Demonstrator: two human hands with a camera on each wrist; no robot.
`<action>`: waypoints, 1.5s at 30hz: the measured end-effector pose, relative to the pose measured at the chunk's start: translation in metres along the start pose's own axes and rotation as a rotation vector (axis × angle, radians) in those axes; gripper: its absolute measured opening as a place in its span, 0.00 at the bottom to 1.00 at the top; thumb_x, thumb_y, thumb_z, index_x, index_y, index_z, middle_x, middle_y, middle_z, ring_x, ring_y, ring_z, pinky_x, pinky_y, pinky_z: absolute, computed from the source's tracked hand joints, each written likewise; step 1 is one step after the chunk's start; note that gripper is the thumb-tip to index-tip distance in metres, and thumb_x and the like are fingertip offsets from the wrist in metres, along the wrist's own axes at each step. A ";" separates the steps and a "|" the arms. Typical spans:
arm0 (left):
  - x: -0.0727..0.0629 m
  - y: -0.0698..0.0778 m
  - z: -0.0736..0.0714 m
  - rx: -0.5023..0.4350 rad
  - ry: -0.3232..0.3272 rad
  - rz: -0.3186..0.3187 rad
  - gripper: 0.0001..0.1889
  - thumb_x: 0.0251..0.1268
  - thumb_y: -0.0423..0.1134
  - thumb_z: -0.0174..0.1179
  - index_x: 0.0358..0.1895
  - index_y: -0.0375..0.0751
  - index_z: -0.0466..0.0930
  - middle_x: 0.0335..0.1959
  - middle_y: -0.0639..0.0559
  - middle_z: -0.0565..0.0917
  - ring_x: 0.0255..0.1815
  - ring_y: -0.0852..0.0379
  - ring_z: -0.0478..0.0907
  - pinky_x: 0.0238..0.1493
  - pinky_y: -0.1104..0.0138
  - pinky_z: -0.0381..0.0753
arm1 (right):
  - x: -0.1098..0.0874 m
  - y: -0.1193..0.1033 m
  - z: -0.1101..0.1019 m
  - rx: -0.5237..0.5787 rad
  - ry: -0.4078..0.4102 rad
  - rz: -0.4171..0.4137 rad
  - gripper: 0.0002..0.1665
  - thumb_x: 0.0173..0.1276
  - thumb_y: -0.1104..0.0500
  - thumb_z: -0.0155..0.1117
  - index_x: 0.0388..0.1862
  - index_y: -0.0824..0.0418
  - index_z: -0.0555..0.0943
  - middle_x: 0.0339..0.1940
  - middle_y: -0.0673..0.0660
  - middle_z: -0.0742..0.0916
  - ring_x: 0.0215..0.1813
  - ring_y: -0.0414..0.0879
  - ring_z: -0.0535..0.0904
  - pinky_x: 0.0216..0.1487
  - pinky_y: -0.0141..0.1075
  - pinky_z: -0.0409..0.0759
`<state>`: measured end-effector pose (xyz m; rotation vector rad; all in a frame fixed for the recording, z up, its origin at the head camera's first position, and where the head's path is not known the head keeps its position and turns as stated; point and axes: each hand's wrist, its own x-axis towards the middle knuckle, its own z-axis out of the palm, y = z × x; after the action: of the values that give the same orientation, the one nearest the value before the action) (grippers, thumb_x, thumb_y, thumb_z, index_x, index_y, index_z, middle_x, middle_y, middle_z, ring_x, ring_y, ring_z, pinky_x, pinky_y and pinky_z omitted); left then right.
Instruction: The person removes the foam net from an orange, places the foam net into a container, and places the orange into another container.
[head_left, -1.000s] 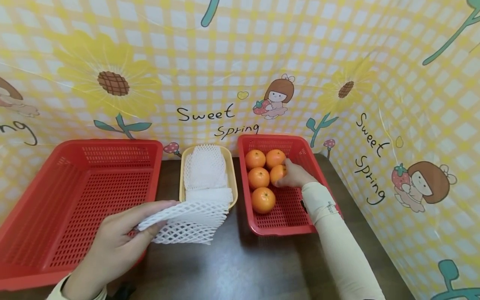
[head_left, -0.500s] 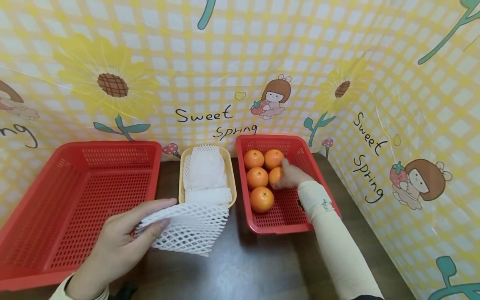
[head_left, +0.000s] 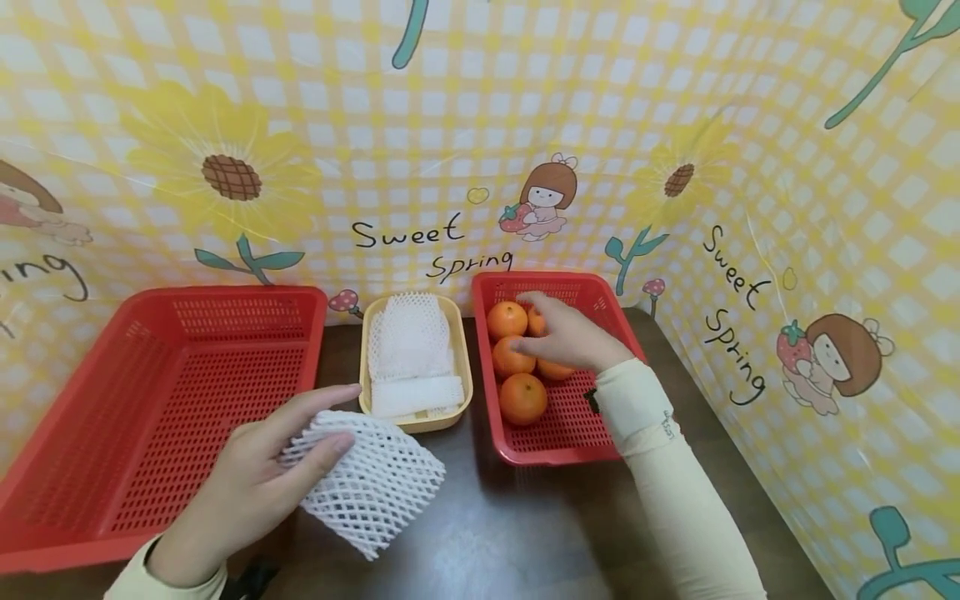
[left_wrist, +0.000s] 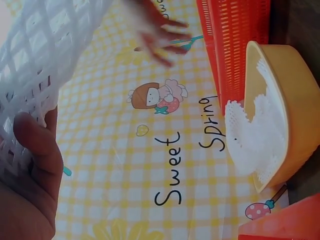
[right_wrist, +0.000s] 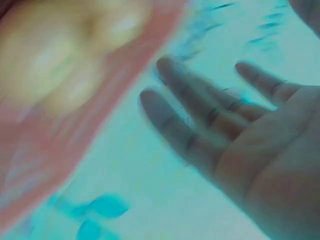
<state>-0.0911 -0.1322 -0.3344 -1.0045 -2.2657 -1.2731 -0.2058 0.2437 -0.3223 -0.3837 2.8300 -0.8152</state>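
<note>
In the head view, my left hand [head_left: 251, 479] pinches a white foam fruit net [head_left: 378, 479] between thumb and fingers above the table. The net hangs flattened, its free end angled down to the right. Over the right red basket [head_left: 558, 457], my right hand [head_left: 573, 335] hovers with fingers extended and nothing held. Several oranges [head_left: 523, 400] lie in that basket, two of them partly hidden behind this hand. In the right wrist view, the fingers [right_wrist: 170, 125] are spread apart beside the blurred basket. The left wrist view shows the thumb [left_wrist: 37, 135] pressed against the net's mesh.
Between the two red baskets stands a small yellow basket [head_left: 467, 392] with more white foam nets [head_left: 412, 342]. A larger red basket [head_left: 225, 400] with no fruit sits at the left. A patterned cloth [head_left: 405, 150] rises behind everything.
My right hand has come off the orange it was touching and moved up and left, fingers opening. The foam net in my left hand has tilted further down.
</note>
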 end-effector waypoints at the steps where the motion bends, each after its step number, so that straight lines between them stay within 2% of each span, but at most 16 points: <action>1: 0.000 -0.001 0.001 0.009 -0.003 0.001 0.33 0.54 0.23 0.72 0.65 0.46 0.79 0.50 0.52 0.87 0.34 0.67 0.81 0.42 0.78 0.77 | -0.004 -0.014 0.002 0.051 -0.012 -0.064 0.41 0.67 0.46 0.71 0.73 0.57 0.67 0.64 0.58 0.78 0.63 0.54 0.75 0.62 0.50 0.75; 6: 0.006 -0.003 0.003 0.129 -0.060 -0.032 0.30 0.60 0.29 0.71 0.66 0.48 0.77 0.41 0.54 0.88 0.28 0.69 0.78 0.33 0.71 0.78 | -0.031 -0.077 0.022 0.334 -0.158 -0.420 0.21 0.69 0.55 0.70 0.58 0.58 0.77 0.58 0.54 0.81 0.56 0.47 0.79 0.55 0.42 0.80; 10: 0.016 -0.002 0.003 0.210 -0.125 -0.074 0.26 0.68 0.36 0.66 0.69 0.49 0.74 0.24 0.64 0.79 0.22 0.70 0.70 0.26 0.66 0.74 | -0.046 -0.106 0.046 0.480 -0.360 -0.665 0.10 0.71 0.61 0.67 0.49 0.61 0.81 0.64 0.56 0.79 0.67 0.43 0.72 0.61 0.40 0.77; 12: 0.020 -0.002 0.003 0.217 -0.151 -0.088 0.25 0.72 0.37 0.63 0.70 0.48 0.72 0.19 0.68 0.71 0.19 0.70 0.66 0.24 0.66 0.71 | -0.048 -0.113 0.058 0.465 -0.394 -0.724 0.08 0.73 0.61 0.65 0.48 0.60 0.82 0.67 0.56 0.76 0.72 0.41 0.66 0.65 0.38 0.73; 15: 0.024 -0.001 0.003 0.208 -0.179 -0.100 0.24 0.74 0.39 0.61 0.70 0.48 0.72 0.16 0.69 0.63 0.16 0.70 0.59 0.21 0.68 0.67 | -0.047 -0.117 0.073 0.414 -0.351 -0.742 0.09 0.74 0.61 0.64 0.50 0.59 0.84 0.69 0.55 0.73 0.73 0.40 0.63 0.68 0.36 0.69; 18: 0.025 -0.001 0.002 0.171 -0.176 -0.094 0.23 0.74 0.37 0.61 0.70 0.47 0.72 0.17 0.68 0.62 0.15 0.70 0.57 0.18 0.69 0.65 | -0.042 -0.116 0.083 0.446 -0.341 -0.737 0.09 0.73 0.64 0.63 0.49 0.60 0.86 0.60 0.53 0.79 0.63 0.38 0.70 0.62 0.35 0.73; 21: 0.026 -0.001 0.002 0.139 -0.139 -0.087 0.23 0.73 0.34 0.62 0.69 0.46 0.73 0.21 0.67 0.68 0.16 0.69 0.60 0.19 0.70 0.67 | -0.039 -0.114 0.087 0.528 -0.356 -0.740 0.10 0.72 0.69 0.61 0.47 0.64 0.87 0.48 0.50 0.85 0.50 0.37 0.75 0.52 0.34 0.78; 23: 0.029 -0.001 0.001 0.133 -0.089 -0.113 0.23 0.74 0.35 0.61 0.69 0.46 0.73 0.27 0.64 0.76 0.22 0.67 0.68 0.24 0.69 0.71 | -0.039 -0.114 0.086 0.542 -0.302 -0.727 0.11 0.71 0.71 0.60 0.46 0.65 0.87 0.42 0.50 0.86 0.44 0.37 0.76 0.47 0.32 0.78; 25: 0.033 -0.001 0.000 0.109 -0.029 -0.160 0.22 0.74 0.36 0.60 0.69 0.45 0.72 0.39 0.57 0.82 0.34 0.62 0.76 0.32 0.70 0.74 | -0.038 -0.114 0.083 0.566 -0.196 -0.702 0.12 0.70 0.72 0.60 0.46 0.65 0.87 0.41 0.50 0.86 0.43 0.38 0.77 0.46 0.33 0.78; 29: 0.046 -0.005 -0.002 -0.064 0.040 -0.270 0.24 0.78 0.40 0.55 0.71 0.41 0.64 0.62 0.44 0.75 0.61 0.48 0.73 0.54 0.67 0.73 | -0.032 -0.114 0.070 0.690 0.036 -0.597 0.13 0.68 0.72 0.60 0.47 0.67 0.87 0.43 0.54 0.87 0.40 0.43 0.76 0.41 0.35 0.77; 32: 0.060 -0.009 -0.001 -0.287 0.018 -0.323 0.25 0.80 0.40 0.51 0.72 0.40 0.55 0.67 0.39 0.69 0.66 0.44 0.69 0.59 0.64 0.73 | -0.023 -0.117 0.062 0.797 0.154 -0.512 0.12 0.69 0.71 0.60 0.48 0.70 0.86 0.46 0.58 0.87 0.40 0.46 0.77 0.41 0.35 0.77; 35: 0.076 -0.014 0.004 -0.447 0.011 -0.347 0.26 0.80 0.36 0.48 0.73 0.42 0.48 0.65 0.36 0.68 0.61 0.42 0.73 0.53 0.62 0.79 | -0.010 -0.122 0.058 0.825 0.256 -0.424 0.13 0.70 0.69 0.61 0.50 0.68 0.86 0.43 0.55 0.86 0.39 0.44 0.76 0.40 0.33 0.76; 37: 0.088 -0.017 0.007 -0.419 0.046 -0.356 0.26 0.79 0.33 0.48 0.74 0.43 0.50 0.66 0.37 0.67 0.59 0.40 0.75 0.50 0.58 0.82 | 0.000 -0.126 0.057 0.796 0.335 -0.371 0.14 0.70 0.68 0.61 0.51 0.65 0.87 0.37 0.53 0.83 0.35 0.43 0.73 0.36 0.33 0.74; 40: 0.111 -0.027 0.014 -0.192 0.130 -0.361 0.21 0.77 0.28 0.47 0.69 0.40 0.63 0.67 0.38 0.68 0.57 0.40 0.73 0.53 0.51 0.77 | 0.017 -0.131 0.056 0.755 0.455 -0.278 0.14 0.69 0.67 0.62 0.50 0.63 0.88 0.28 0.52 0.78 0.28 0.42 0.70 0.29 0.32 0.70; 43: 0.138 -0.048 0.027 -0.004 0.184 -0.443 0.19 0.73 0.27 0.44 0.61 0.39 0.75 0.67 0.39 0.69 0.59 0.39 0.70 0.57 0.46 0.71 | 0.043 -0.134 0.056 0.780 0.529 -0.165 0.14 0.68 0.67 0.62 0.50 0.63 0.87 0.22 0.53 0.75 0.22 0.42 0.68 0.25 0.32 0.69; 45: 0.148 -0.069 0.040 0.006 0.203 -0.532 0.21 0.70 0.26 0.42 0.60 0.38 0.78 0.64 0.39 0.72 0.60 0.40 0.70 0.58 0.47 0.70 | 0.061 -0.131 0.062 0.802 0.545 -0.050 0.15 0.67 0.68 0.62 0.51 0.63 0.87 0.24 0.53 0.76 0.22 0.42 0.70 0.24 0.31 0.72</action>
<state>-0.2416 -0.0614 -0.3077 -0.2463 -2.4513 -1.4825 -0.2241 0.0884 -0.3087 -0.1098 2.5857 -2.2083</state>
